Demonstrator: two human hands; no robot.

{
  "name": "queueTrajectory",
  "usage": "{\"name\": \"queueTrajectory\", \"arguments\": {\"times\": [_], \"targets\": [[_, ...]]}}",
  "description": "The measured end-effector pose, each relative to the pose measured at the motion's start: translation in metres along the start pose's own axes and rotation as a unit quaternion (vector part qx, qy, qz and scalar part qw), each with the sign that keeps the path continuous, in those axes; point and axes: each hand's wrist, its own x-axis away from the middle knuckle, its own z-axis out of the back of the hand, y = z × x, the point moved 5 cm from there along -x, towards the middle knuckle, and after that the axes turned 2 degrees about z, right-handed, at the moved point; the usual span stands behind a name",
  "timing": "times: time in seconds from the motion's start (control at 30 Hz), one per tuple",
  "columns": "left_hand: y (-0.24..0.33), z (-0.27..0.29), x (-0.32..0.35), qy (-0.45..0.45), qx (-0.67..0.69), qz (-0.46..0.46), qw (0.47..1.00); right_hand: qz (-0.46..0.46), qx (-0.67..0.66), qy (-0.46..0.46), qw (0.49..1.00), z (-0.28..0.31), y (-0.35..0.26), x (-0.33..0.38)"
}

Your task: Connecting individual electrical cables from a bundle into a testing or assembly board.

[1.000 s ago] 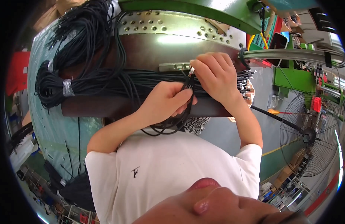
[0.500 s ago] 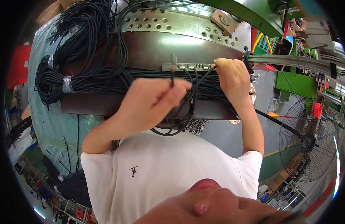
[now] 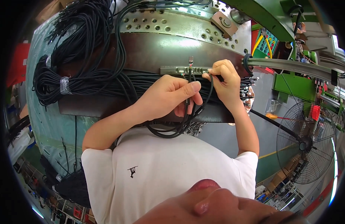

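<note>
My left hand (image 3: 172, 95) is closed around a black cable (image 3: 187, 100) whose bare metal plug (image 3: 191, 59) points up and away from me, over a metal strip fixture (image 3: 170, 70). My right hand (image 3: 226, 80) pinches a second black cable (image 3: 211, 87) at the right end of that fixture; the fingertips hide its end. Small metal connectors sit in slots along the strip. Loops of the cables hang in front of me below my left hand. A thick row of black cables (image 3: 144, 83) runs across the bench just behind my hands.
Tied cable bundles (image 3: 49, 87) lie at the left, with more cables (image 3: 85, 22) heaped behind them. A perforated metal plate (image 3: 172, 20) and green machine frame (image 3: 264, 15) stand at the back. A metal rail (image 3: 292, 63) and a large fan (image 3: 305, 143) are on the right.
My left hand has moved right and its cable's plug now stands over the fixture. My right hand has shifted slightly left along the strip, its fingers more curled.
</note>
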Motion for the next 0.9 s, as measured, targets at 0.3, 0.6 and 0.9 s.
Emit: {"name": "queueTrajectory", "arguments": {"times": [0.3,0.6,0.9], "targets": [[-0.001,0.001,0.004,0.000,-0.024,0.007,1.000,-0.005,0.010,-0.023,1.000,0.006,-0.011,0.002],[-0.001,-0.002,-0.004,0.002,-0.030,0.016,0.999,-0.080,-0.028,-0.074,0.994,0.001,0.005,-0.002],[0.009,-0.001,-0.013,-0.007,-0.032,0.043,0.999,-0.020,0.004,-0.086,0.996,0.007,-0.003,-0.004]]}}
